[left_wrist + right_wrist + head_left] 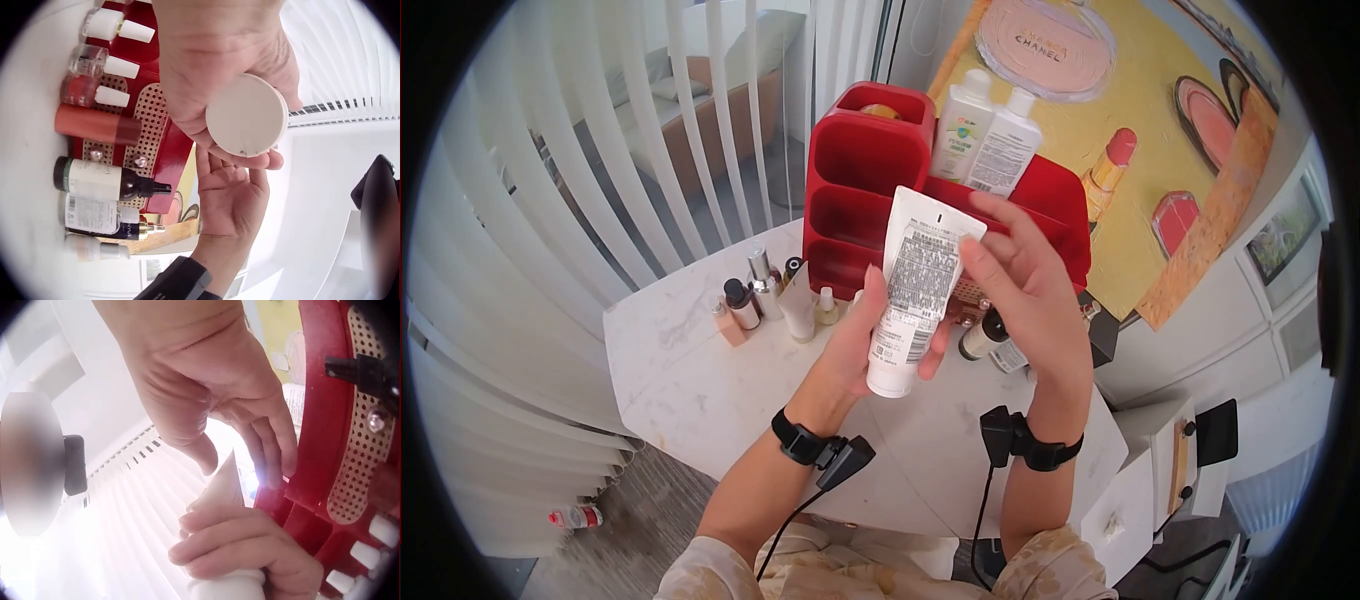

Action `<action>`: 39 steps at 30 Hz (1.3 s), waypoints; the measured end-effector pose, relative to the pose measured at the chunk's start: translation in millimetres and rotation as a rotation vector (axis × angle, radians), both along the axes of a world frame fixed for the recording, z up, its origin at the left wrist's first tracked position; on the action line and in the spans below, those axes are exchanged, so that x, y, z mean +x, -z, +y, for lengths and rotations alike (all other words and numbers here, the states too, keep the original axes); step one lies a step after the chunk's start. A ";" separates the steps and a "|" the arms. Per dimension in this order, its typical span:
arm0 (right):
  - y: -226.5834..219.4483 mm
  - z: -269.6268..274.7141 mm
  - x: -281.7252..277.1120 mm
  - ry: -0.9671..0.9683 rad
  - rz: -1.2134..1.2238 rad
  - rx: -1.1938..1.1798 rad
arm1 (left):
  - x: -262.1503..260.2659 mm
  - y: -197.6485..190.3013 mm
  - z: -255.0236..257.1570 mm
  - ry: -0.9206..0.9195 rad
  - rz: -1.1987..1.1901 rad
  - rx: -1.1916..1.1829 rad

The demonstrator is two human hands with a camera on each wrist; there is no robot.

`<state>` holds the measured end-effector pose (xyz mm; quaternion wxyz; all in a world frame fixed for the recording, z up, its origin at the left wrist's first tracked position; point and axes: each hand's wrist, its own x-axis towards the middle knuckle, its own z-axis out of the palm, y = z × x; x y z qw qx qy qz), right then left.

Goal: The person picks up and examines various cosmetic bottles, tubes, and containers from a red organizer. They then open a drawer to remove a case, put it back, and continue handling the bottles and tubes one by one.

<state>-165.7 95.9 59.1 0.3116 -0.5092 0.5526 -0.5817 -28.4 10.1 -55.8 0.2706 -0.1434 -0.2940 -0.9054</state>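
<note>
A white squeeze tube [915, 285] with dense printed text on its face stands cap down, crimped end up, above the table. My left hand [850, 340] grips its lower part; the thumb lies along the left edge and fingertips show at the right. In the left wrist view the tube's round white cap [245, 115] faces the camera. My right hand [1030, 290] is beside the tube's upper right edge, its thumb tip close to that edge. The right wrist view shows the right hand's fingers [269, 440] loosely bent around the crimped end, with a gap from the thumb.
A red organizer [865, 160] with compartments stands behind the hands, two white pump-style bottles [990, 135] in it. Small cosmetic bottles [745, 303] sit on the marble-look table [690, 370] to the left. More bottles [982, 338] are at the right. A painted board [1050, 110] leans behind.
</note>
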 end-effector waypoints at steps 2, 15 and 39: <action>-0.8 -2.0 -1.2 -0.090 -0.049 0.033 | -0.8 7.3 -0.5 -0.029 -0.003 -0.068; -0.5 2.4 0.1 -0.191 -0.054 0.017 | 1.7 -20.8 8.6 -0.117 -0.313 -0.183; 4.1 -5.5 1.3 -0.312 -0.259 0.045 | 0.1 -18.1 14.8 0.180 -0.337 -0.237</action>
